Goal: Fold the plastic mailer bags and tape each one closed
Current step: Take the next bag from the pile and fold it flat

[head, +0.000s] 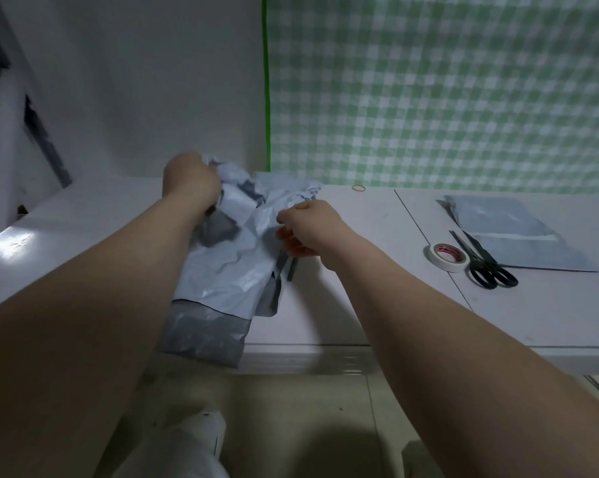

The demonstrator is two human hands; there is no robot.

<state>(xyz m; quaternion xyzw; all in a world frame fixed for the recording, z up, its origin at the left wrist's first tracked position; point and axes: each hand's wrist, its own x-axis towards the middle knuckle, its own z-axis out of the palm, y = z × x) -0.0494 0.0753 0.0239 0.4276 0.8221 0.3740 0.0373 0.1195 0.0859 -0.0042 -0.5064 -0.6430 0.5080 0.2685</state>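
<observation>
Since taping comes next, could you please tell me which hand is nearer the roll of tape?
Right. The right hand pinches the crumpled bag mid-table, with bare table between it and the roll of tape. The left hand grips the bag's far left side, farther away.

The crumpled mailer bag [232, 267] is thin plastic film, pale grey outside with a slight sheen on its creases and darker grey on its inner face. It lies on a smooth, white, semi-glossy tabletop [360, 305]. To the right of that bag, the flat mailer bags [518, 232] look smooth and satiny, the tape roll [449, 257] matt white, and the scissors [487, 267] have glossy black plastic handles.
</observation>
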